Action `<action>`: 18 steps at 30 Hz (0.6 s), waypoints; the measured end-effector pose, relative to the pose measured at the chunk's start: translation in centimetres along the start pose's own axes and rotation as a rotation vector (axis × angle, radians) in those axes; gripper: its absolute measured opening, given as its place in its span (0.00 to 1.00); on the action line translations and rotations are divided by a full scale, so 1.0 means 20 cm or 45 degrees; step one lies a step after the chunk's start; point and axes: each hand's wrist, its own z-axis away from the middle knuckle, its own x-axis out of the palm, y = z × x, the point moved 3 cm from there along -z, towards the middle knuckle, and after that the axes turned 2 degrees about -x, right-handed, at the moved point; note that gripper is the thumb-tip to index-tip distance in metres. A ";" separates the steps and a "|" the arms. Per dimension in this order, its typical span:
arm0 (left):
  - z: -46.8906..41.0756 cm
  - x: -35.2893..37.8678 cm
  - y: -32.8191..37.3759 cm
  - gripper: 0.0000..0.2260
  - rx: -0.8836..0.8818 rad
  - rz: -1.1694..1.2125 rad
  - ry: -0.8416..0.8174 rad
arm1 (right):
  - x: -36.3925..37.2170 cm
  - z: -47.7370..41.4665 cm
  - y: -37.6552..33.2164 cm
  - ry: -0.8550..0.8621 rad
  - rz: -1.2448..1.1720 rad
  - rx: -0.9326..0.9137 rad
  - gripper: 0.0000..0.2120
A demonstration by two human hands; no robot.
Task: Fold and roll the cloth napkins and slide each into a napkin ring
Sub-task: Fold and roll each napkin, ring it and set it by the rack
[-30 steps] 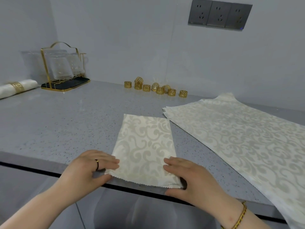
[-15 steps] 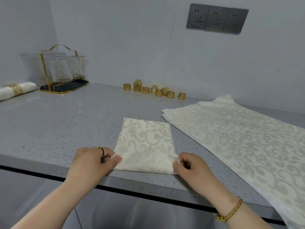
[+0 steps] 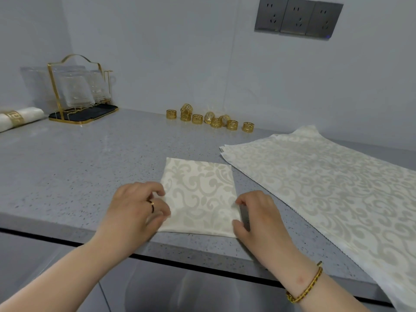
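Cloth napkin [image 3: 199, 194], already folded into a strip, lies by the front edge of the speckled grey countertop [image 3: 90, 165], with its near end turned over on itself. The left hand [image 3: 135, 206] pinches the left side of that turned part, fingers and thumb curled onto it. The right hand [image 3: 258, 212] does likewise at the right side.

To roll it well, I judge, both hands should advance together and keep the roll square to the strip's long edges — uneven pressure would cone it, and a coned roll sits badly in a ring. The turns should also stay tight.

The gold napkin rings [image 3: 197, 119] cluster by the wall, well apart. A stack of flat napkins [image 3: 326, 188] lies to the right, and a finished ringed napkin [image 3: 22, 115] at far left.

Half a second ago the turned part was a narrow band; now it is wider, and less of the strip lies flat beyond it. A second ago the strip lay wholly flat — both hands rested on its near corners.
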 end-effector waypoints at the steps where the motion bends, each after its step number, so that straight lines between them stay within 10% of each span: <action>1: 0.00 0.01 0.00 0.11 0.108 -0.002 -0.025 | 0.01 -0.01 -0.01 0.043 0.030 -0.137 0.10; 6: -0.02 0.04 0.01 0.13 0.287 0.063 -0.188 | 0.01 -0.06 0.01 -0.140 0.042 -0.537 0.11; 14: -0.02 0.06 -0.09 0.22 0.141 0.347 -0.388 | -0.03 -0.06 0.16 -0.570 -0.383 -0.234 0.27; 18: -0.08 0.08 -0.12 0.19 0.150 0.316 -0.351 | 0.00 -0.08 0.17 -0.451 -0.297 -0.300 0.22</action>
